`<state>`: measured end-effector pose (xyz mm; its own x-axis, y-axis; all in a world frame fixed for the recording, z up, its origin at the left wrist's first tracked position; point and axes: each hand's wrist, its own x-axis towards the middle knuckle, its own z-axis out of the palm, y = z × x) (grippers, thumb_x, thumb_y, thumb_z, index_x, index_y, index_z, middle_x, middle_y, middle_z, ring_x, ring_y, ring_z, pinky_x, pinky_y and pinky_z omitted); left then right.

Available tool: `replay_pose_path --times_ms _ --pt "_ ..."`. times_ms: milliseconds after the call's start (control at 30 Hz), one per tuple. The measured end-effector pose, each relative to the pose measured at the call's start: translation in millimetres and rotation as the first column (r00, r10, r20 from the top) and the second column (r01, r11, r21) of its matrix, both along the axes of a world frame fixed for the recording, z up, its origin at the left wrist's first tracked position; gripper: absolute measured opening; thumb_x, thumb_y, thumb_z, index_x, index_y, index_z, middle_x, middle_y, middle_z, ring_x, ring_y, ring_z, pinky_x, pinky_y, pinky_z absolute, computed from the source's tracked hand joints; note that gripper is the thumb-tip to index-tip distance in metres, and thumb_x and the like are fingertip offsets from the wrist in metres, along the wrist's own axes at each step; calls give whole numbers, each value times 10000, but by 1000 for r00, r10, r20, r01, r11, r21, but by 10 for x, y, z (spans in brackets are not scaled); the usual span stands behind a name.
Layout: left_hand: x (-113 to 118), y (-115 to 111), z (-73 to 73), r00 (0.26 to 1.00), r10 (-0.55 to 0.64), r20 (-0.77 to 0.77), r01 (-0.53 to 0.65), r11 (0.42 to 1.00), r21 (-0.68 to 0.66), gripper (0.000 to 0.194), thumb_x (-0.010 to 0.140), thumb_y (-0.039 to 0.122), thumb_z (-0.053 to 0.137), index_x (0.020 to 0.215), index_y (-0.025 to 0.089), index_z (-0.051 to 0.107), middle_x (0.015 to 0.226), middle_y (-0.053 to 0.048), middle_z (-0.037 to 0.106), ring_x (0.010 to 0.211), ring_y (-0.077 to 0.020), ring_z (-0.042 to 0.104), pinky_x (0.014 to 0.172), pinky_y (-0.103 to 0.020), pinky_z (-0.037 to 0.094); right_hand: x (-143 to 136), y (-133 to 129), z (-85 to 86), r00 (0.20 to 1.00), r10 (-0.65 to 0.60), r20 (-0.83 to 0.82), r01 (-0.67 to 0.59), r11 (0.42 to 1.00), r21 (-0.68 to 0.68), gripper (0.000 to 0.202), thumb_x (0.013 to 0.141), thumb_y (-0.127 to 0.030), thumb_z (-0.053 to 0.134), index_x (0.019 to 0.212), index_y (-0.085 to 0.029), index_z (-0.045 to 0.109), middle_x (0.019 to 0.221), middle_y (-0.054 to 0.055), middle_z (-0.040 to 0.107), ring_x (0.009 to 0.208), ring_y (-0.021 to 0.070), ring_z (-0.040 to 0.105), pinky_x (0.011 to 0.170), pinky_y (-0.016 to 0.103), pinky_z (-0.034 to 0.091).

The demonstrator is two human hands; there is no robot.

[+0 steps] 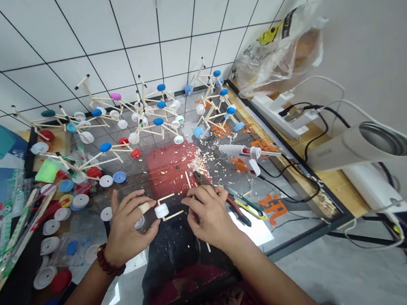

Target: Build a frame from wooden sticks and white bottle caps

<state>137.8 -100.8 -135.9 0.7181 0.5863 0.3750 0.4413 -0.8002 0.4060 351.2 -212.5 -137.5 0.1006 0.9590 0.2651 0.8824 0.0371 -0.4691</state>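
My left hand (132, 224) has its thumb and index finger at a white bottle cap (161, 211), from which thin wooden sticks (174, 215) stick out to the right. A bandage wraps one of its fingers. On the right, my right hand (207, 212) rests low over the dark glass table with fingers bent together; what is between its fingertips is hidden. One upright-lying stick (188, 179) shows just above it. Pliers (238, 210) with dark and red handles lie partly behind this hand, beside a yellow cutter (248, 208).
Bicycle-like stick models with caps (158, 122) stand along the back. A glue gun (239, 152) with cable lies at right, near wood scraps (199, 163). Loose caps (50, 245) cover the left side. A power strip (277, 115) and white cylinder (356, 145) are farther right.
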Motion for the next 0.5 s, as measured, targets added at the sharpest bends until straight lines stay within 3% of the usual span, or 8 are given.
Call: replay_pose_path --times_ms 233,500 --pt "-19 -32 67 976 117 182 -131 989 63 591 730 102 665 1273 288 525 1244 -83 615 1203 -301 591 1187 -617 202 35 5 -8 978 -208 20 207 977 59 435 782 -89 531 1180 -250 602 1157 72 623 1079 266 507 880 412 246" --pt "-71 3 66 891 268 366 -301 953 36 511 793 141 665 1271 269 537 1292 -96 574 1249 -277 551 1111 -531 394 25 37 -35 948 -310 72 291 937 193 483 847 -80 457 1307 -209 528 1234 116 590 1143 259 495 930 412 260"
